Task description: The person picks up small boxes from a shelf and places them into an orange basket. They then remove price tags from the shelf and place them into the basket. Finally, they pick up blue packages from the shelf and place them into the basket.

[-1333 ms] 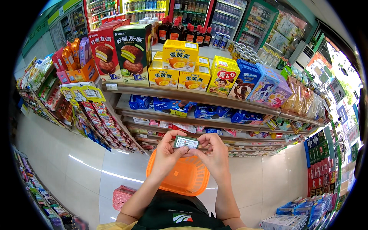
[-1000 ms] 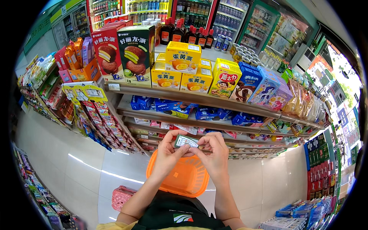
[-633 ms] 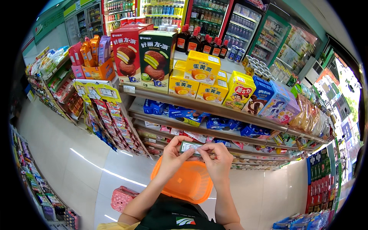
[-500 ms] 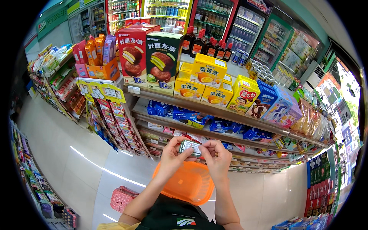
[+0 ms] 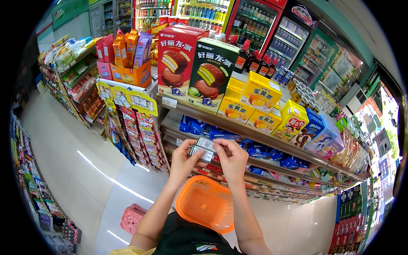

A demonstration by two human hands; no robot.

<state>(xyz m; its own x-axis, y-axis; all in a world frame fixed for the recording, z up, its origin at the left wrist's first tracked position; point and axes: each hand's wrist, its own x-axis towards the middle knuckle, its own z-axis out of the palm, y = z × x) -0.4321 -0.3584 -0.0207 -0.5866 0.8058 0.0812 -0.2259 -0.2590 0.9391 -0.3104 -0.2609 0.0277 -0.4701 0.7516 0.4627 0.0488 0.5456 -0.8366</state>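
Both hands are raised in front of the snack shelf, over an orange plastic basket. My left hand grips a pair of small price tags, its thumb pressed on the lower tag. Slightly above it lies the upper tag, offset along its edge. The fingers of my right hand are closed on the right ends of the tags. Both tags are white-faced with dark edges. Their undersides are hidden by my fingers.
Red and green pie boxes stand on the shelf top beside yellow boxes. A price strip sits on the shelf edge. A rack of hanging snack packets stands left. A pink stool is on the floor.
Two tags now show where one was visible before, spread apart between my hands. The view has shifted, so the shelf sits further right and the basket shows more fully.
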